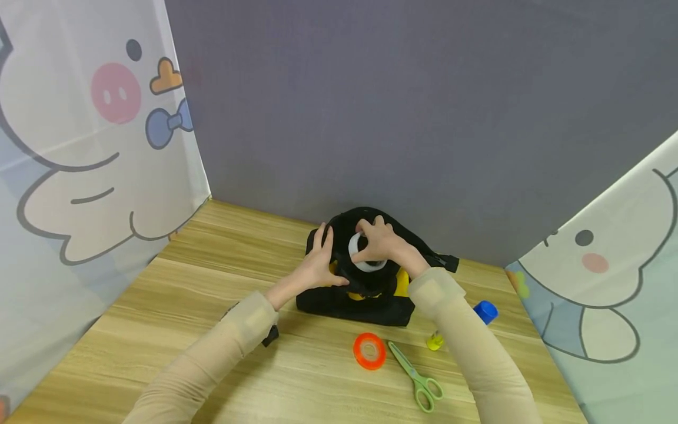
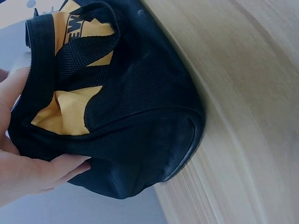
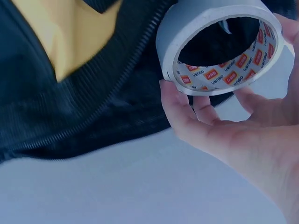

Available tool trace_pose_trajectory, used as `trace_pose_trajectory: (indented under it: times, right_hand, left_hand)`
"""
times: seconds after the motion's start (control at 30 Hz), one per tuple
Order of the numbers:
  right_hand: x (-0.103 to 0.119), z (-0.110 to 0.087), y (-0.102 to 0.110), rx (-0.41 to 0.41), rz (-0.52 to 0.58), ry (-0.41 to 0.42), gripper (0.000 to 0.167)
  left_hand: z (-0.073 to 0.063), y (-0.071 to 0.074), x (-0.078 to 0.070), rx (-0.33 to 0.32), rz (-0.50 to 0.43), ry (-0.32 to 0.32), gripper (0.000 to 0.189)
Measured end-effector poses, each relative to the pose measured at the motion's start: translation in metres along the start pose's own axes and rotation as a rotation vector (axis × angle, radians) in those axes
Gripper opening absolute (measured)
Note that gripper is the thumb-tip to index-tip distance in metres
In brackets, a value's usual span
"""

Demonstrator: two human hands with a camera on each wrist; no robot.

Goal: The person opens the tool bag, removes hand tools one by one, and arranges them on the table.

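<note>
A black and yellow zippered tool bag [image 1: 355, 310] stands on the wooden table with its top open. My left hand [image 1: 315, 268] holds the left end of the bag's opening, thumb at the zip edge and fingers against the fabric [image 2: 145, 88]. Over the opening, my right hand [image 1: 382, 242] grips a white roll of tape [image 3: 169, 44] by its ring. The roll is tilted, and its printed cardboard core faces the right wrist view. Dark shadow hides the bag's inside.
Nearer the front of the table [image 1: 296, 383] lie an orange tape roll [image 1: 369, 351] and green scissors [image 1: 415, 377]. A blue-capped yellow glue stick [image 1: 485, 312] is partly behind my right sleeve. Some black item [image 1: 270, 335] shows beside my left sleeve. A grey wall panel [image 1: 402, 118] rises behind the bag.
</note>
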State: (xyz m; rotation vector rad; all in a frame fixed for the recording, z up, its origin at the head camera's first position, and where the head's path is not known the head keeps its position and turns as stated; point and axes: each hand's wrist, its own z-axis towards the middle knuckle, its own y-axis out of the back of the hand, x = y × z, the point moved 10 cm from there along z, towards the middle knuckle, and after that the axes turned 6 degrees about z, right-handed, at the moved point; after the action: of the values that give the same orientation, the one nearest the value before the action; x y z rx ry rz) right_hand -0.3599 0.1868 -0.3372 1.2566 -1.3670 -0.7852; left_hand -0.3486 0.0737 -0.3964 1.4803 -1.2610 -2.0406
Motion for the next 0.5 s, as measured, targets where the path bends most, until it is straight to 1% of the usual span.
trace_pose_trajectory:
  times: [0.13,0.37,0.5]
  right_hand:
    - [0.006,-0.015,0.007,0.012,-0.021,0.032,0.066]
    - [0.016,-0.044,0.015,0.024,-0.095,0.091,0.063]
    - [0.018,-0.062,0.019,0.025,-0.118,0.101,0.061]
  left_hand:
    - [-0.001,0.000,-0.003,0.001,-0.011,-0.015,0.129]
    - [0.000,0.001,-0.004,-0.004,-0.017,-0.029,0.128]
    - [0.000,0.002,-0.004,-0.013,-0.012,-0.034,0.127]
